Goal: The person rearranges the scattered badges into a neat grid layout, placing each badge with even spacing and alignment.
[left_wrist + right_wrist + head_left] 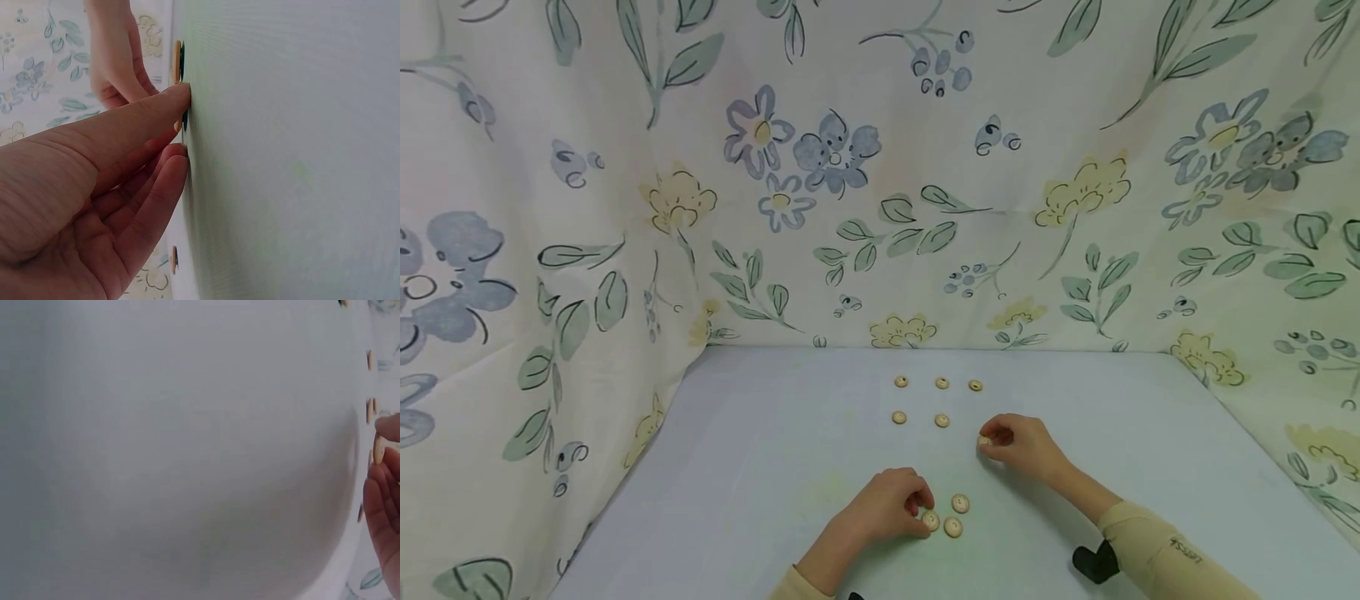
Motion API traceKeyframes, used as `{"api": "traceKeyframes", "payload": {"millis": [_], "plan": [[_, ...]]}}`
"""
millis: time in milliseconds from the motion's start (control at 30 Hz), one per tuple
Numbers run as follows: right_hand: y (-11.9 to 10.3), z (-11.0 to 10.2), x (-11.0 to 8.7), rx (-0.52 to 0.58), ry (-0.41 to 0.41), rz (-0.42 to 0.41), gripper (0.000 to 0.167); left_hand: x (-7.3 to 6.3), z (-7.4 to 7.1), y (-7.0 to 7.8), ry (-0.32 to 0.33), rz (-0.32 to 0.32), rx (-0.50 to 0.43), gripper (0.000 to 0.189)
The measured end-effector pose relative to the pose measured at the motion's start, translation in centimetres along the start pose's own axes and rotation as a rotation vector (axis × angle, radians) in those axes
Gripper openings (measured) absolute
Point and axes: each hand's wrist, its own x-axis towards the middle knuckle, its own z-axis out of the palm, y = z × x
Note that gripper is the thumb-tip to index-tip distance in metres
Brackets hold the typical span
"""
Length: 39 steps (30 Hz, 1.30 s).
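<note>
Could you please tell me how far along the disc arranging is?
Five discs look placed: three in the back row, two in the nearer row. The right hand pinches a sixth disc, apparently completing that row. Three seem left: a seventh disc in the left hand, two discs beside it.

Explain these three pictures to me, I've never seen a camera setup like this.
There's no machine here, just a person working bare-handed. The wide picture comes from a head camera looking forward and down. The other two come from cameras on each wrist, looking along the white tabletop. Five small round wooden-looking discs lie toward the far side, in rows of three and two. The right hand pinches another disc near the shorter row. The left hand has its thumb and finger around a nearer disc, with two loose discs beside it. Floral cloth hangs behind.
</note>
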Motion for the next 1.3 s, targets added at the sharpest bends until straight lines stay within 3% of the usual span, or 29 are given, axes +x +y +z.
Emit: {"api": "traceKeyframes", "payload": {"millis": [433, 1300], "plan": [[1.2, 0.1, 2.9, -0.041, 0.0, 0.089, 0.016, 0.2, 0.3, -0.4, -0.005, 0.005, -0.004, 0.024], [1.7, 0.6, 3.5, -0.074, 0.025, 0.07, 0.015, 0.3, 0.3, -0.7, -0.012, -0.003, -0.024, 0.023]]}}
